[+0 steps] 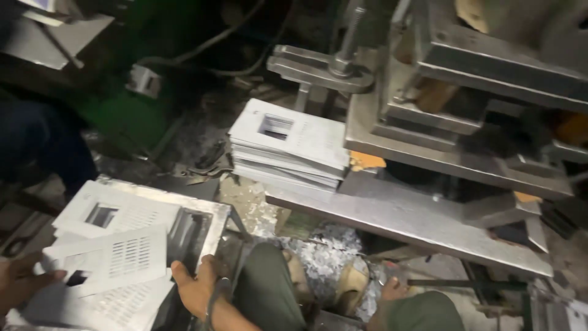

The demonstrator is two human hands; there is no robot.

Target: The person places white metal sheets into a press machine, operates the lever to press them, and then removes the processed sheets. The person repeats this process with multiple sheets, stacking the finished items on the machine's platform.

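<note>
Left hand [21, 279] at the lower left edge of the view, only partly in frame, fingers curled round the left edge of a loose perforated sheet-metal plate [107, 260], thumb over its face, gripping it. Right hand [196, 288] low in the middle, fingers spread and lying flat against the right edge of the same heap of plates, thumb pointing up toward the metal tray [211, 205]; not pinching anything, pressing sideways at most, though how firmly cannot be told. Gripped plate pale grey, rectangular, with a block of short slots near its middle and a small square cut-out near its left end, tilted slightly and lying on top of other plates of the same kind. Another plate [113, 211] just behind it, with a rectangular window, resting in the tray. Further plates beneath, at the bottom edge, partly hidden. Neat stack of like plates [288, 147] well apart, up on the bed of a steel press [429, 153], top one showing a rectangular window. Threaded rod and clamp bar [334, 64] above that stack. Flat steel shelf [398, 220] running down to the right under the press. Metal scrap chips [324, 251] heaped on the floor below. Knees in dark green trousers [269, 288] at the bottom, one foot in a sandal [349, 288] beside the scrap.
</note>
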